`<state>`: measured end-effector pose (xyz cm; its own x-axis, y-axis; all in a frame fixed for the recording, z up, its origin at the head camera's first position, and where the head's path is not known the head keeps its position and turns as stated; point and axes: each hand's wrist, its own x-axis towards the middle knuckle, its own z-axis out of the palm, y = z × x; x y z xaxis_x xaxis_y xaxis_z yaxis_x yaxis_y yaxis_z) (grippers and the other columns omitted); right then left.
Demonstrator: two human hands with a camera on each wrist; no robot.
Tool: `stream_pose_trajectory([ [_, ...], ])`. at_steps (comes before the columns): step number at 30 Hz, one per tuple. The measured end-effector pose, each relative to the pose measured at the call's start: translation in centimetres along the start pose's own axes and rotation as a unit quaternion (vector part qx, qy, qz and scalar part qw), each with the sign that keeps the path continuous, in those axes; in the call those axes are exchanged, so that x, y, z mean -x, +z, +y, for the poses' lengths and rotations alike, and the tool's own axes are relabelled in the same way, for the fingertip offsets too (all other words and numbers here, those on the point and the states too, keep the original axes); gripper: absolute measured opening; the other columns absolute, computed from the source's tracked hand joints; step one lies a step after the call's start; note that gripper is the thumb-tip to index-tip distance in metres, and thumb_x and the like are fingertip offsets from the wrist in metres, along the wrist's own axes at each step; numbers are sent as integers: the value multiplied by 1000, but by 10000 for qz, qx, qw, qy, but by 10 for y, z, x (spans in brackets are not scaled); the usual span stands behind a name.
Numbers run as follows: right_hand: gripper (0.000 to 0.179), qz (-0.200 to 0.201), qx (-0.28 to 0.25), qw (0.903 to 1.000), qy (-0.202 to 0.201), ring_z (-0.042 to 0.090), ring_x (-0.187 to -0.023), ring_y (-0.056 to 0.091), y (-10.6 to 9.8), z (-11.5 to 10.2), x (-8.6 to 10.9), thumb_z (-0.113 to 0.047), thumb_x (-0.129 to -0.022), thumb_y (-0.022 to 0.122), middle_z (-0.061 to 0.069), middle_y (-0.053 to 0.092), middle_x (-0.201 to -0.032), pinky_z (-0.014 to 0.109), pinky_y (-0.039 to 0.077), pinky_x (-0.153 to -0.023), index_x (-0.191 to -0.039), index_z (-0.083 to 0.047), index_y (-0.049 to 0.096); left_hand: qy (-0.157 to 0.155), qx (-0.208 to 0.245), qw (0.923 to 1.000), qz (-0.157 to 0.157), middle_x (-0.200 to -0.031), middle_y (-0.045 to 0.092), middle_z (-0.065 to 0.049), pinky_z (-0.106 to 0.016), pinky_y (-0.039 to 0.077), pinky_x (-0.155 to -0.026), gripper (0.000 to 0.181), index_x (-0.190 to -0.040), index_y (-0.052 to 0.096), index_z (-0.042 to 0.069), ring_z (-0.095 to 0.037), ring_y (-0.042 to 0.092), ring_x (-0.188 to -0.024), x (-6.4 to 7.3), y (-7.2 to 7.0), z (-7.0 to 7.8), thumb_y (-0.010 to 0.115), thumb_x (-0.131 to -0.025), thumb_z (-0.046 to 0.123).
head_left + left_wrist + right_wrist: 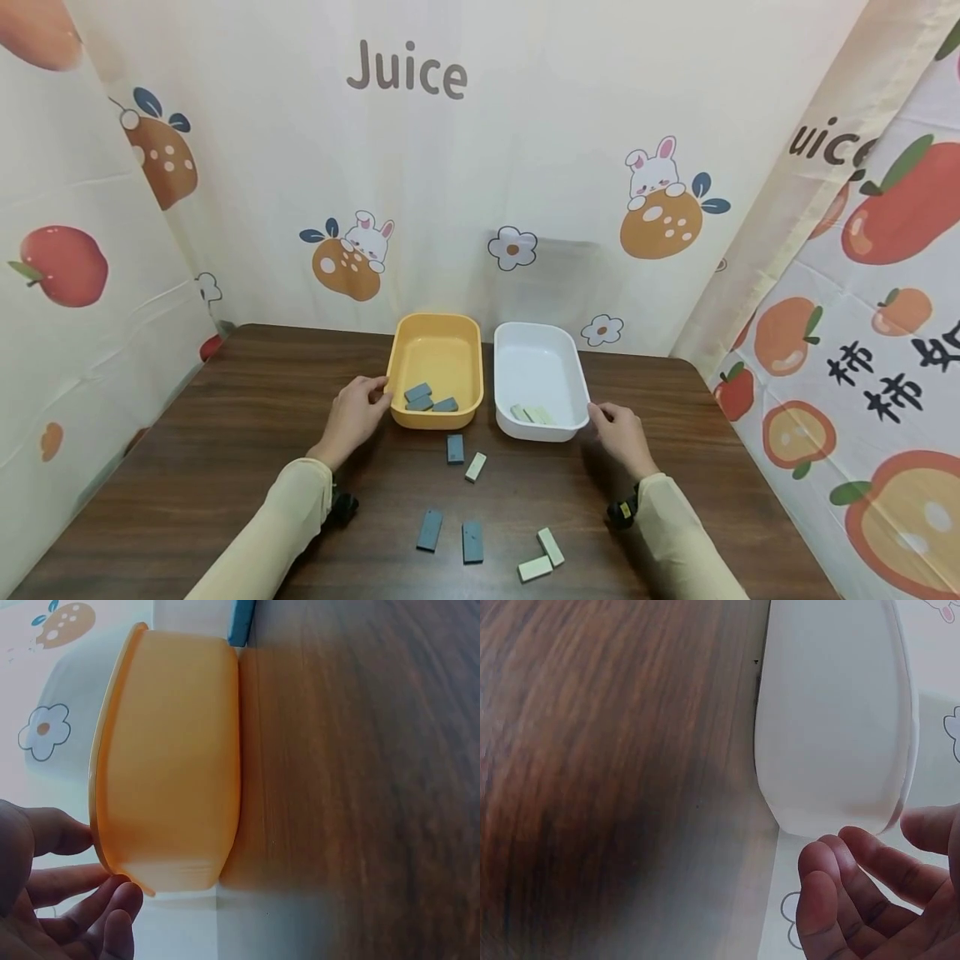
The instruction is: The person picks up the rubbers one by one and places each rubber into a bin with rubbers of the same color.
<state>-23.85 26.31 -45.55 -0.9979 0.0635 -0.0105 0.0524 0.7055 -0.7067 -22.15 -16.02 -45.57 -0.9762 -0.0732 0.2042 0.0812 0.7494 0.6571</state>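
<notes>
In the head view, a yellow plastic bin stands at the back of the table beside a white bin. My left hand pinches the yellow bin's rim at its left side, thumb and fingertips meeting the edge in the left wrist view. The right hand pinches the right rim of the white bin; in the right wrist view, its thumb lies at the rim with the fingers below. Blue-grey blocks lie in the yellow bin, pale green blocks in the white one.
In front of the bins lie a blue-grey block and a pale green block. Nearer are two blue-grey blocks and two pale green blocks. A printed curtain hangs behind the wooden table.
</notes>
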Motion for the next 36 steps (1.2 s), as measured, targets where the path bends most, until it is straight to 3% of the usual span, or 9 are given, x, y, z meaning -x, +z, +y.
stream_pose_trajectory([
  [6, 38, 367, -91, 9992, -110, 16, -66, 59, -4, -2, 3, -30, -101, 50, 17, 68, -84, 28, 46, -59, -110, 3, 69, -5, -51, 10000, -69, -109, 64, -16, -44, 52, -81, 40, -129, 62, 0, -27, 62, -93, -2, -1, -1, 61, -94, 19],
  [13, 33, 1059, 65, 9934, -440, 16, -67, 54, -5, -10, 4, -27, -98, 55, 12, 67, -78, 26, 43, -59, -99, 1, 73, -22, -67, 9999, -89, -110, 65, -15, -42, 51, -78, 41, -130, 61, 1, -26, 62, -91, -2, -1, -2, 62, -94, 21],
  [20, 27, 1264, 13, 9886, -822, 16, -69, 55, -3, -23, 10, -22, -96, 58, 14, 70, -84, 23, 44, -59, -97, 0, 74, -86, 19, 9999, -106, -108, 67, -13, -40, 51, -76, 42, -131, 61, 3, -24, 62, -89, -2, -1, -3, 62, -94, 22],
  [24, 24, 1218, 66, 9875, -997, 15, -71, 55, 0, -31, 14, -21, -95, 61, 13, 70, -84, 22, 45, -61, -97, 0, 74, -66, 90, 9999, -58, -106, 68, -13, -40, 51, -77, 41, -129, 63, 3, -24, 63, -89, -1, -1, -4, 63, -93, 22],
  [30, 17, 812, 88, 9887, -1260, 17, -75, 56, 5, -49, 25, -14, -92, 64, 12, 70, -86, 23, 45, -65, -96, 0, 73, -108, 149, 9998, -76, -106, 69, -13, -39, 50, -75, 41, -129, 63, 4, -24, 63, -87, -3, -1, -4, 64, -93, 23],
  [36, 10, 528, 212, 9826, -1767, 14, -72, 55, 16, -61, 35, -12, -88, 69, 6, 68, -82, 22, 46, -63, -93, -4, 74, -110, 166, 9998, -47, -105, 69, -14, -39, 50, -75, 41, -129, 63, 3, -24, 62, -87, -2, -1, -3, 64, -93, 23],
])
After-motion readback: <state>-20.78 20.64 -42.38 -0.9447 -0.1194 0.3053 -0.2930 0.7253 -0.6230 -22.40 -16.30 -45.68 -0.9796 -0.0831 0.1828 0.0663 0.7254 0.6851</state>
